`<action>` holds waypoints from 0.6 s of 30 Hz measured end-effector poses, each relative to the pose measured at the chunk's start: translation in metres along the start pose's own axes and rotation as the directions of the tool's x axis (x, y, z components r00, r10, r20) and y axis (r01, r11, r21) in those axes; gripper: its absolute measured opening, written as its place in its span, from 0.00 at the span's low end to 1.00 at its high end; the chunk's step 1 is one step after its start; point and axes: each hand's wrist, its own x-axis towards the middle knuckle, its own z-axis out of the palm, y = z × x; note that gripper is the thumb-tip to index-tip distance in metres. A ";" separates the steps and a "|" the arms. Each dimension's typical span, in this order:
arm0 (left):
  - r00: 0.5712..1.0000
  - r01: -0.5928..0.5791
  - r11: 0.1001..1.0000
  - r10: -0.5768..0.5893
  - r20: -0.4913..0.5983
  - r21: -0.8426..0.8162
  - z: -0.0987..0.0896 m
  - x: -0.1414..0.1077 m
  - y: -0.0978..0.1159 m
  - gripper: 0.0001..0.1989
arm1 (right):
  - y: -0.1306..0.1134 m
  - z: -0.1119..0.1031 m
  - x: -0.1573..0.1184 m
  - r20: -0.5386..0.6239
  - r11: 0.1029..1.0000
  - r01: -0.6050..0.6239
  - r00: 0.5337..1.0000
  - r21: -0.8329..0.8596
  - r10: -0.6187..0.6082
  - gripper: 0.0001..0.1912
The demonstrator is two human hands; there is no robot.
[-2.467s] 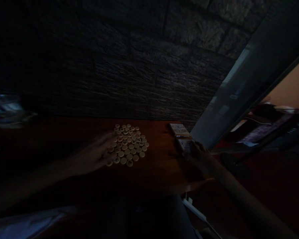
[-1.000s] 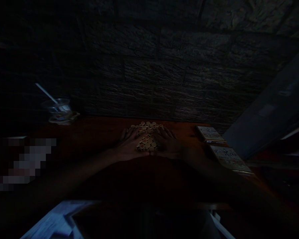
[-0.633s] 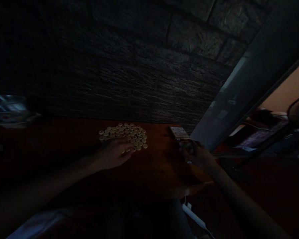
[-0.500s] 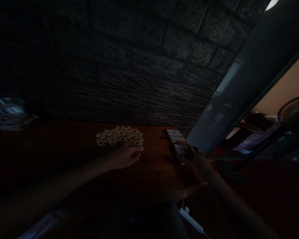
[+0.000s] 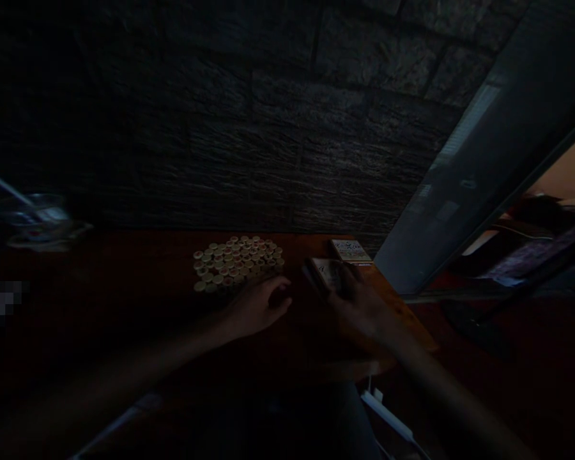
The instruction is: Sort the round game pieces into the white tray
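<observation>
My right hand (image 5: 364,306) grips a small flat printed box (image 5: 323,268), which is tilted and slightly blurred. The fingers cover its right part. My left hand (image 5: 259,303) is curled in a C shape, thumb and fingertips apart, with nothing visible between them. Just beyond my left hand, several round pale pieces (image 5: 230,259) lie close together on the wooden table (image 5: 138,275). Some carry red marks, like Chinese chess discs. A second printed box (image 5: 349,250) lies flat near the table's right end, behind my right hand.
A dark brick wall (image 5: 278,128) rises along the table's back edge. At the far left stands a clear cup (image 5: 43,214) with a straw. A white power strip (image 5: 388,415) hangs or lies below the table's front edge. Beside the table's right end is a grey frame (image 5: 431,191).
The nearer box has been picked up in my right hand and moved left toward the discs. My left hand has moved slightly right, off the discs' edge, with its fingers more open.
</observation>
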 end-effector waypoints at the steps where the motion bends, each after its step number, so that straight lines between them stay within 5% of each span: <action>1: 1.000 0.009 1.000 -0.010 -0.011 -0.024 0.002 0.001 0.000 0.19 | 0.005 -0.007 0.000 -0.009 0.999 0.008 1.000 0.044 -0.008 0.36; 5: 0.999 -0.037 0.994 0.035 -0.021 -0.100 0.016 0.011 0.010 0.27 | 0.019 -0.023 -0.006 0.005 0.996 0.022 1.000 0.089 -0.023 0.36; 10: 0.998 -0.028 1.000 0.028 -0.050 0.003 0.040 0.023 0.027 0.43 | 0.029 -0.028 -0.015 -0.007 0.999 0.015 1.000 0.044 -0.015 0.36; 14: 0.998 -0.034 0.998 0.030 0.058 0.060 0.060 0.032 0.035 0.60 | 0.064 -0.042 -0.016 -0.128 0.995 -0.090 0.988 -0.037 0.085 0.39; 18: 0.993 -0.059 0.991 0.046 0.110 0.120 0.072 0.040 0.035 0.58 | 0.104 -0.045 -0.023 -0.175 0.982 -0.138 0.978 -0.128 0.114 0.41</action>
